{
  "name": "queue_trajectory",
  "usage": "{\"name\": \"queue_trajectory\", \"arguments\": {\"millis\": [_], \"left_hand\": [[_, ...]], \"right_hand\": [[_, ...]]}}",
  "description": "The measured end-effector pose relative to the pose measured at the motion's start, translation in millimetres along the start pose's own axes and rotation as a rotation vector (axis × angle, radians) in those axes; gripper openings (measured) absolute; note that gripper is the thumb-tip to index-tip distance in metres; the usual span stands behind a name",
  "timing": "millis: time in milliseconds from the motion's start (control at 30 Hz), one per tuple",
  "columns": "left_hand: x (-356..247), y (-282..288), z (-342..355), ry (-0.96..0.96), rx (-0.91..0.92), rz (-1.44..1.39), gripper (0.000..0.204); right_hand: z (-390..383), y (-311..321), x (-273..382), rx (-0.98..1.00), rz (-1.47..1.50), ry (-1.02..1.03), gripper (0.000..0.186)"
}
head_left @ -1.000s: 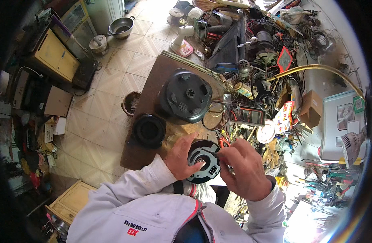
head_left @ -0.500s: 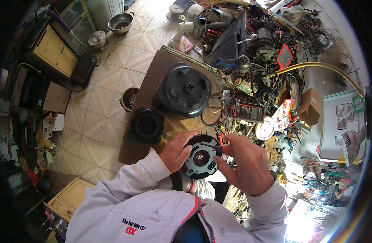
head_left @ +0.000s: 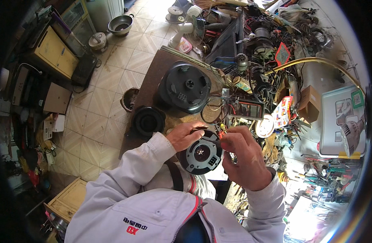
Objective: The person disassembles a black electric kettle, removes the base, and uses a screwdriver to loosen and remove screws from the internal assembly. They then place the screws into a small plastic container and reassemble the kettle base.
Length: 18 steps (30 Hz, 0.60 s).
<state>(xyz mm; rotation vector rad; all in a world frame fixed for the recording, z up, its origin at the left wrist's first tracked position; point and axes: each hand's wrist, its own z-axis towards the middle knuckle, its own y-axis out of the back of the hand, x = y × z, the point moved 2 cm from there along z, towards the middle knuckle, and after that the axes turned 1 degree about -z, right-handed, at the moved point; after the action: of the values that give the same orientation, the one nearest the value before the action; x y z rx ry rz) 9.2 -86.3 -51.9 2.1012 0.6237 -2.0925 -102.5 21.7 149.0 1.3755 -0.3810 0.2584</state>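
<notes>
A round black appliance part [head_left: 200,153] with a silver plate, a bright star-shaped hub and a small black socket is tilted up in front of my body. My left hand [head_left: 184,137] grips its upper left edge, thumb on the face and fingers behind. My right hand [head_left: 246,160] is closed at the part's right side, pinching a thin dark tool [head_left: 212,141] whose tip reaches over the plate's upper edge; its handle is hidden in the fingers. Beyond, on the brown table [head_left: 151,87], sit a large black appliance body [head_left: 184,87] and a smaller black round piece [head_left: 148,121].
A loop of black cable [head_left: 214,109] and a dark rectangular frame [head_left: 248,110] lie on the table's right. Heaps of wires, tools and parts [head_left: 271,60] fill the right side. A small basket [head_left: 129,99] stands on the tiled floor left of the table; a pan [head_left: 120,25] is farther off.
The left hand has shifted up and right along the part's edge. The right hand has tilted a little, and the red seen between its fingers no longer shows. The round part has moved slightly.
</notes>
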Motion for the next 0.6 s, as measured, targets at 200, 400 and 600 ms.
{"name": "queue_trajectory", "arguments": {"millis": [200, 400, 600], "left_hand": [[11, 2, 6, 0.063, 0.108, -0.109, 0.040], [14, 1, 8, 0.103, 0.123, -0.078, 0.041], [8, 2, 7, 0.077, 0.102, -0.031, 0.040]], "right_hand": [[-5, 2, 1, 0.069, -0.022, -0.129, 0.030], [-7, 0, 8, -0.064, 0.034, -0.078, 0.024], [-20, 2, 10, -0.051, 0.009, -0.097, 0.023]]}}
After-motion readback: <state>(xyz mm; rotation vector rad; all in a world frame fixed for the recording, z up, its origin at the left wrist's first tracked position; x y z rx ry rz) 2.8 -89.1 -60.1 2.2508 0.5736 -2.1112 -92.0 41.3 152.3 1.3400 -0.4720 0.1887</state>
